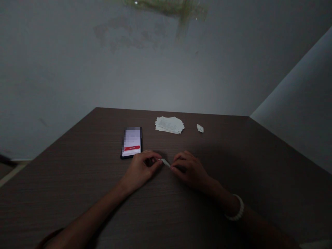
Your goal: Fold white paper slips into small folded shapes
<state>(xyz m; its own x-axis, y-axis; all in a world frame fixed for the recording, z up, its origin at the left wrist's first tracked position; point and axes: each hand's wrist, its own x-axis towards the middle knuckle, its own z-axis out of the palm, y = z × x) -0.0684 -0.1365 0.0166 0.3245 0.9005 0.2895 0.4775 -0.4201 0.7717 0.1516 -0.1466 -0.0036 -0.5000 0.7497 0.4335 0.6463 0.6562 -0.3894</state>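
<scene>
Between my two hands is a small folded piece of paper [166, 162], whitish and narrow. My left hand [142, 167] pinches its left end between thumb and fingertips. At the other end, the thumb and fingers of my right hand [191, 170] are closed on it. Beyond my hands lies a loose stack of printed paper slips [169, 125], fanned unevenly. To the right of that stack sits a small folded paper [200, 128] on its own. A phone [132, 142] with a lit screen lies just beyond my left hand.
The brown wood-grain table [77, 166] reaches back to a stained grey wall [166, 76]. Another wall surface [298, 90] rises along the right side. A pale beaded bracelet [239, 207] circles my right wrist. The light is dim.
</scene>
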